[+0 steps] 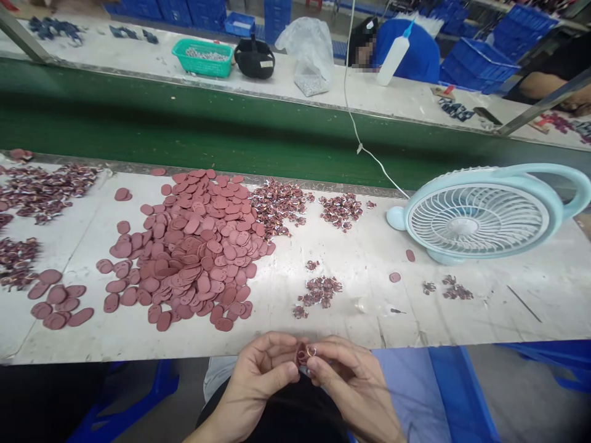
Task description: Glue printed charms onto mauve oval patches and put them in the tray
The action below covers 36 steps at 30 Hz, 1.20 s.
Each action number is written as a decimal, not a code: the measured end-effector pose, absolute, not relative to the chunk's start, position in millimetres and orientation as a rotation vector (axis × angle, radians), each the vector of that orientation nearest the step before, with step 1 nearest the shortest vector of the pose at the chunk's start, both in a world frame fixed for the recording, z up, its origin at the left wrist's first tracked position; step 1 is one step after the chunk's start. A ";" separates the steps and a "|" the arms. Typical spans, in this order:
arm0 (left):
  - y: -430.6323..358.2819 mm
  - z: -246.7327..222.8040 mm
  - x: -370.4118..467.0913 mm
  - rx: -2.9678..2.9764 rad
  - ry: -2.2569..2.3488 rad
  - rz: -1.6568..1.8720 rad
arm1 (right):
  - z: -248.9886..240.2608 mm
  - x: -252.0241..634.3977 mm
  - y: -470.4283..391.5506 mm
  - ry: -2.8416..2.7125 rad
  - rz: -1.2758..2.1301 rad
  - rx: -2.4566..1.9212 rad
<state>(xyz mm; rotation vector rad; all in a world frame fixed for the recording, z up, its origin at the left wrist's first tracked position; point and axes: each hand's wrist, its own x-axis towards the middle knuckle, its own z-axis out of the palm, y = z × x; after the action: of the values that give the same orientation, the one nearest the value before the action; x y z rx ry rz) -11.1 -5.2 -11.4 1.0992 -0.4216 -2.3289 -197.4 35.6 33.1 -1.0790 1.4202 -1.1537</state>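
Just past the table's front edge, my left hand (266,373) and my right hand (347,376) meet fingertip to fingertip. Pinched between them is a small reddish-brown piece with ring-like loops (302,355); fingers cover part of it, so its exact kind is unclear. Similar small brown pieces (321,291) lie in a loose cluster on the table ahead of my hands. To the left spreads a large heap of flat oval reddish discs (198,246), some with small holes. A clear bottle (369,306) with a dark thin tip lies on its side nearby.
A light blue fan (480,212) stands on the right, its white cord (376,161) running up. More brown pieces (277,206) are piled behind the discs. Beyond a green strip (194,123), another bench holds a teal basket (203,58) and a plastic bag (311,55). Other people sit there.
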 end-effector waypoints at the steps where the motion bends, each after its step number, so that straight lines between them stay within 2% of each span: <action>1: -4.3 -11.9 -10.9 1.130 -0.444 -2.329 | 34.3 -198.1 35.0 1.426 -1.142 -1.111; 15: -3.1 -14.0 -20.8 1.118 -0.571 -2.181 | 27.2 -192.6 30.6 1.400 -1.211 -0.998; 20: 1.6 -13.2 -9.0 1.162 -0.770 -2.111 | 10.7 -197.8 43.3 1.230 -1.409 -0.898; 22: -10.7 -13.6 6.3 1.281 -1.124 -1.841 | -3.1 -209.1 58.5 1.212 -1.548 -0.808; 25: -42.6 -22.8 40.4 1.237 -2.003 -0.869 | -27.1 -238.8 94.1 1.472 -1.746 -0.628; 27: -63.6 -31.9 63.2 1.122 -2.314 -0.379 | -44.4 -263.2 123.2 1.729 -1.702 -0.385; 29: -78.0 -39.2 80.0 1.121 -2.468 -0.192 | -63.9 -285.9 151.8 1.902 -1.597 -0.126; 32: -87.7 -44.5 92.0 1.036 -2.577 -0.101 | -99.1 -310.3 185.5 2.021 -1.517 -0.053; 36: -96.4 -49.6 97.0 1.032 -2.600 -0.212 | -152.0 -323.0 206.7 2.191 -1.326 -0.121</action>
<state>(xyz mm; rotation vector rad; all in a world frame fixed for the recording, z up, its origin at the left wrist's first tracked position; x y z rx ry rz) 97.0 -96.4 -49.6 1.0315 -2.5999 -0.2123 -323.0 206.7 -152.0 -0.1211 2.1909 -1.3257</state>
